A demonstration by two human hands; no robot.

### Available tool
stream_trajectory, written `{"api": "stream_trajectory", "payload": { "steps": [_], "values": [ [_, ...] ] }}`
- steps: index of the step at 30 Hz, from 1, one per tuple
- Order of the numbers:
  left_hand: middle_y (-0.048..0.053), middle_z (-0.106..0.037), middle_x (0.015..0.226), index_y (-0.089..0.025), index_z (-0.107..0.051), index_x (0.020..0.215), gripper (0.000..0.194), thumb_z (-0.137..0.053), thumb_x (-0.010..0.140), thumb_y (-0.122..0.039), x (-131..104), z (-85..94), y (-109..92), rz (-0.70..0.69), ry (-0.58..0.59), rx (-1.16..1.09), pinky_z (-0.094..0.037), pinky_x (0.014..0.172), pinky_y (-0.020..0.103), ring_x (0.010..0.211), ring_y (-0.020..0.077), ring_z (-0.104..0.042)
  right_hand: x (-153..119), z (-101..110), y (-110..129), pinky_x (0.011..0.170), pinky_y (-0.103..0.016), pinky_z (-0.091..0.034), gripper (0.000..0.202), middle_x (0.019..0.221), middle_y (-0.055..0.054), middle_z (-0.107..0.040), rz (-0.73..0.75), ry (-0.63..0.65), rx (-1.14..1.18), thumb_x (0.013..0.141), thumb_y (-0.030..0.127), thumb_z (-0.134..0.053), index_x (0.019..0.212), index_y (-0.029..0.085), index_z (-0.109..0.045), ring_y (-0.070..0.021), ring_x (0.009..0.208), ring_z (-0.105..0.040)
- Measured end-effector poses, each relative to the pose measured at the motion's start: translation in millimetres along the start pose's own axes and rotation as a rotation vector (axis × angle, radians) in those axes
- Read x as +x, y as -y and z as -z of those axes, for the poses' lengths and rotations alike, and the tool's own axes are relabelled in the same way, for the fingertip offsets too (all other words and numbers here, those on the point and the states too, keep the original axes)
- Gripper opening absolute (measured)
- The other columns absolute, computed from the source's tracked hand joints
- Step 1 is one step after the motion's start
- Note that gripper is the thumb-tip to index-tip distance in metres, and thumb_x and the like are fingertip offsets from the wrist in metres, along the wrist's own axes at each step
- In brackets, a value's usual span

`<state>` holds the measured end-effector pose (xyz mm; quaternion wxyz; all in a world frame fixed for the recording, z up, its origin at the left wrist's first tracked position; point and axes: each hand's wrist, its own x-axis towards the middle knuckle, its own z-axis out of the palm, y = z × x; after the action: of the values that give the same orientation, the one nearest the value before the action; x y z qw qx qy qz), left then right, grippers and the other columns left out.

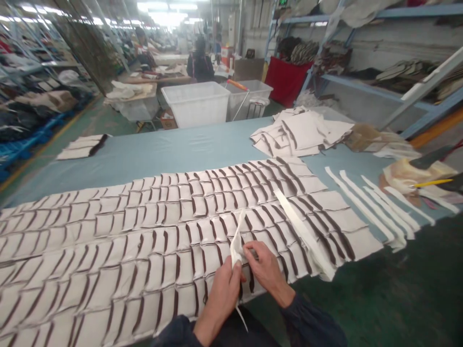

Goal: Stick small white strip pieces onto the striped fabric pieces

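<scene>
My left hand (223, 291) is closed round a narrow white strip (237, 241), probably fabric, whose upper end sticks up and whose thin tail hangs below. My right hand (265, 270) pinches the same strip from the right side, fingertips close to my left thumb. Beneath both hands lie overlapping rows of cream fabric pieces (162, 262) with dark brown edges, spread over the table. To the right of my hands a wider white strip (302, 231) lies slantwise across the rows.
More white strips (379, 207) lie at the table's right side, near a yellow pencil-like stick (432, 183). A heap of cream pieces (300, 127) sits at the back of the blue-grey table (173, 149), a small stack (82, 146) at far left. White bins (197, 103) stand beyond.
</scene>
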<state>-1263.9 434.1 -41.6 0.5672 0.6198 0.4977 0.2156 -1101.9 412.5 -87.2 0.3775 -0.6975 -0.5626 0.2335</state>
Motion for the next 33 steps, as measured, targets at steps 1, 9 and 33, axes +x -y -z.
{"api": "stream_trajectory", "payload": {
  "steps": [1, 9, 33],
  "values": [
    [0.003, -0.064, 0.068, -0.022, -0.061, 0.081, 0.041, -0.045, 0.097, -0.056, -1, 0.7, -3, -0.005, 0.003, 0.001, -0.046, 0.071, 0.034, 0.069, 0.0225, -0.059, 0, 1, 0, 0.096, -0.041, -0.052, 0.018, 0.105, -0.006, -0.074, -0.027, 0.0, 0.011, 0.097, 0.033, -0.053, 0.103, 0.024, -0.068, -0.0256, 0.104, -0.068],
    [0.0, -0.057, 0.066, -0.02, -0.06, 0.082, 0.037, -0.043, 0.097, -0.049, -2, 3.5, -12, 0.054, 0.035, 0.026, -0.041, 0.062, 0.031, 0.06, 0.018, -0.05, 6, -10, -11, 0.089, -0.04, -0.052, 0.024, 0.095, -0.007, -0.073, -0.104, 0.021, 0.043, 0.094, 0.038, -0.053, 0.098, 0.022, -0.07, -0.0262, 0.094, -0.069],
    [0.005, -0.07, 0.081, -0.015, -0.071, 0.092, 0.054, -0.069, 0.08, -0.067, -45, 87.9, 10, 0.313, -0.037, -0.156, -0.05, 0.076, 0.031, 0.08, 0.021, -0.063, 91, 84, 54, 0.069, -0.029, -0.044, 0.021, 0.085, -0.002, -0.078, 0.215, 0.183, -0.3, 0.098, 0.036, -0.054, 0.09, 0.026, -0.071, -0.0209, 0.077, -0.07]
  ]
}}
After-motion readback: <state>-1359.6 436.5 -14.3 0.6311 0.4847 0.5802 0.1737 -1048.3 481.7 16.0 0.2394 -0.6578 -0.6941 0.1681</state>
